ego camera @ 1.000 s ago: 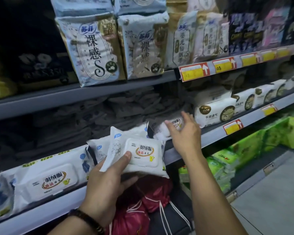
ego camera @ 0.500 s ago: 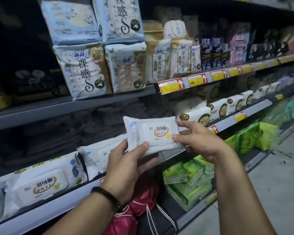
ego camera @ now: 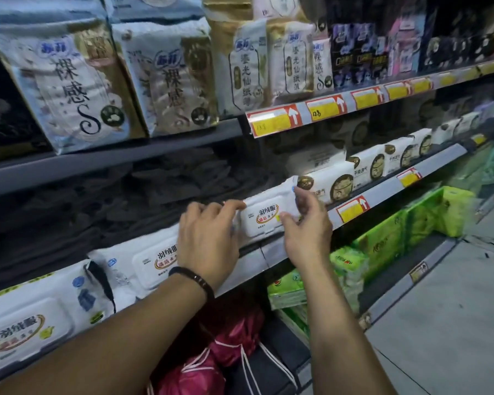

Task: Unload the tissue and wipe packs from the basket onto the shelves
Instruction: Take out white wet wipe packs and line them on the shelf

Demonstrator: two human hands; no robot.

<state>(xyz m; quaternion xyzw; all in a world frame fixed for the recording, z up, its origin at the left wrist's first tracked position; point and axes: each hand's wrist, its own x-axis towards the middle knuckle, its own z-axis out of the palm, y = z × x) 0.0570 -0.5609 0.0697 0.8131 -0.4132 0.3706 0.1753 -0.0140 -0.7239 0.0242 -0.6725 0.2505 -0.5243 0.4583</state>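
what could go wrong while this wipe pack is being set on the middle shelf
1. The wipe pack, held by the left hand and right hand, sits near the shelf edge. Let go too early, it might tip off toward the red bag below.
2. The gap looks tight, so pushing in could shove the brown-labelled pack on its right.

wipe pack (ego camera: 264,220) ends covered, price tags (ego camera: 271,121) blurred
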